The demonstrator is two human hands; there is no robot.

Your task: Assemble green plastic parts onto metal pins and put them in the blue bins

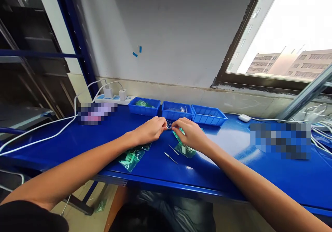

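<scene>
My left hand (155, 128) and my right hand (187, 131) meet over the blue table, fingertips pinched at either end of a thin metal rod (169, 128). More thin metal pieces show just behind the fingertips. Two slim metal rods, one (171, 158) nearer the front edge and another (173, 149) behind it, lie on the table. A green plastic bag (131, 159) with pale pieces inside lies below my left wrist. Another green bag (187, 150) with white pieces is beneath my right hand, partly hidden by it.
Three blue bins, the left (144, 107), middle (177, 110) and right (209, 115), line the wall. A power strip (129, 100) with chargers and white cables is at the back left. A white case (244, 118) and blurred items lie at right.
</scene>
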